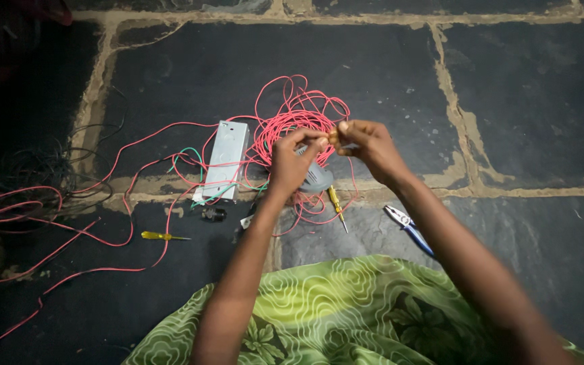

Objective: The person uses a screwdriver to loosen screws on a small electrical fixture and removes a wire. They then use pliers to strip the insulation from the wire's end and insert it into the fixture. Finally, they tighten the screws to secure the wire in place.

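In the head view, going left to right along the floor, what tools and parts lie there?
Yellow screwdriver → metal box → left hand → second screwdriver → right hand → blue-handled pliers.

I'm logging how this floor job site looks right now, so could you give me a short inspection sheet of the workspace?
Surface: dark stone floor with sandy joints; green patterned cloth over the person's lap.
Job's things: small grey fitting under the left hand; the right hand pinches a small yellowish piece against it.
Clutter: grey metal box, two yellow-handled screwdrivers, blue-handled pliers, small black part.
Hands: both raised together over the wire coil, fingers closed on small parts.
Cables: red wire coil, loose red runs to the left, green wire by the box, dark cables far left.
Surroundings: nothing seen.
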